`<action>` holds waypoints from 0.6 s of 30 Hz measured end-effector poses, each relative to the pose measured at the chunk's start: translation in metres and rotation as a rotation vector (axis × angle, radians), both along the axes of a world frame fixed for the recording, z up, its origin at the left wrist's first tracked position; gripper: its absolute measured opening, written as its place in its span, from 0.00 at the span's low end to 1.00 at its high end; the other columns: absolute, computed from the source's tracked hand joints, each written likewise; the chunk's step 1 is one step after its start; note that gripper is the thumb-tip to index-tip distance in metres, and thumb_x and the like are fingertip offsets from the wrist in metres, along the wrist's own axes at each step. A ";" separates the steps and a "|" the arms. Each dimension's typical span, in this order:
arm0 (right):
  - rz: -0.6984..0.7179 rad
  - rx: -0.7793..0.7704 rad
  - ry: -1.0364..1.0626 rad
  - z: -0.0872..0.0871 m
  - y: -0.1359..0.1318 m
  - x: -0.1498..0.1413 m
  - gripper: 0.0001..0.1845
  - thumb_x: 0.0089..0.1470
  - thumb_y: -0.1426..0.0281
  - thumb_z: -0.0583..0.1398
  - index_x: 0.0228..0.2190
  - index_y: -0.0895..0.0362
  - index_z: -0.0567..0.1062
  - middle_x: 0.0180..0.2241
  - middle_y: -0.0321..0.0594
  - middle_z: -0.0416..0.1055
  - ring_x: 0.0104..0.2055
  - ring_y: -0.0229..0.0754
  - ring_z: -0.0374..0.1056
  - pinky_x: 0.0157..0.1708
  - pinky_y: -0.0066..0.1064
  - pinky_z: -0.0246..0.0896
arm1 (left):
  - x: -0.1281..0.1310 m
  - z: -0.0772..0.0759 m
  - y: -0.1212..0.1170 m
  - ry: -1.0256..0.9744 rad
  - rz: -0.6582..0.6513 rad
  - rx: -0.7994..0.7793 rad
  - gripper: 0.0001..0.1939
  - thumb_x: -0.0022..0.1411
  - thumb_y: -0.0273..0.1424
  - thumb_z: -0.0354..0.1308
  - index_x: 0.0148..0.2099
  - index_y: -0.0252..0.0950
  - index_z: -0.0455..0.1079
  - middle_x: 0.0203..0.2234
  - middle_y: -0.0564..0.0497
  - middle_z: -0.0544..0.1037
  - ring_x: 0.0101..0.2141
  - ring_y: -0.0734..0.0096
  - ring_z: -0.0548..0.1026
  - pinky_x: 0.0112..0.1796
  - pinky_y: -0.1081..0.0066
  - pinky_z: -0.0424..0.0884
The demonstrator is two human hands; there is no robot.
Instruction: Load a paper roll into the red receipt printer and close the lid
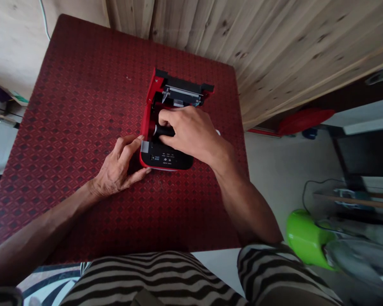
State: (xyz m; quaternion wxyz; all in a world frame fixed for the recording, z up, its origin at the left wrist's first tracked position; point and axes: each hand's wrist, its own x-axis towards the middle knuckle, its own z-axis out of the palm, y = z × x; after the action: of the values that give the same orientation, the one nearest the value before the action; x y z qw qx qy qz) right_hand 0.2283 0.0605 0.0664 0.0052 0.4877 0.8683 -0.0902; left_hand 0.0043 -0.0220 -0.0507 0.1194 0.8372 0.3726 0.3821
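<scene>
My right hand point(188, 134) is down in the open bay of the red & black printer point(166, 159), fingers closed round a black roller point(162, 130) that lies crosswise in there. Thumb on the near side of it, other fingers curled over the top. Roller's left end pokes out past my fingers, close to the red side wall.

Left hand point(121, 165) rests on the table's red patterned cloth point(83, 106), fingers spread loose, thumb & fingertip touching the printer's left front corner. Nothing gripped in it.

Printer sits mid-table, a bit toward the far right. Its lid point(183, 89) is flipped up at the back, metal strip showing on its inner side. Front panel w/ small buttons faces me.

Striped trousers at bottom edge. Green plastic thing point(303, 238) on the floor to the right, well apart from the table. Wood-plank wall point(274, 38) beyond.
</scene>
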 end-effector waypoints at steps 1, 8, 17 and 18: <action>-0.007 0.021 0.023 -0.001 -0.002 0.001 0.10 0.60 0.74 0.65 0.44 0.54 0.82 0.39 0.41 0.82 0.42 0.51 0.78 0.42 0.40 0.68 | 0.000 0.000 0.000 0.003 0.001 0.001 0.42 0.74 0.43 0.64 0.79 0.36 0.50 0.62 0.32 0.72 0.61 0.47 0.76 0.58 0.51 0.84; -0.068 0.164 0.247 0.008 -0.032 0.013 0.18 0.63 0.73 0.65 0.54 0.55 0.80 0.53 0.46 0.82 0.50 0.54 0.79 0.49 0.45 0.74 | 0.000 0.000 0.001 -0.014 -0.004 0.003 0.42 0.75 0.44 0.63 0.79 0.35 0.50 0.61 0.32 0.72 0.61 0.48 0.76 0.57 0.52 0.85; -0.322 0.234 0.913 0.021 -0.015 0.109 0.14 0.60 0.61 0.71 0.47 0.47 0.81 0.38 0.34 0.80 0.28 0.38 0.70 0.24 0.32 0.67 | -0.001 -0.003 0.000 -0.004 0.027 0.010 0.43 0.74 0.41 0.64 0.81 0.39 0.49 0.62 0.33 0.73 0.59 0.48 0.77 0.56 0.51 0.86; -0.339 0.187 0.964 0.014 -0.003 0.121 0.14 0.59 0.59 0.71 0.45 0.47 0.80 0.36 0.33 0.79 0.28 0.38 0.70 0.24 0.32 0.68 | -0.002 -0.003 0.000 -0.001 0.031 0.011 0.42 0.75 0.42 0.64 0.81 0.39 0.48 0.62 0.33 0.73 0.59 0.48 0.77 0.55 0.51 0.86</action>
State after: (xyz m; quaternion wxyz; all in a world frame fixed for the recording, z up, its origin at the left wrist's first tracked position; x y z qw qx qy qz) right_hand 0.3493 0.0574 0.0803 -0.4538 0.5230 0.6851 -0.2262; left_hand 0.0028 -0.0219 -0.0535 0.1089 0.8318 0.3834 0.3863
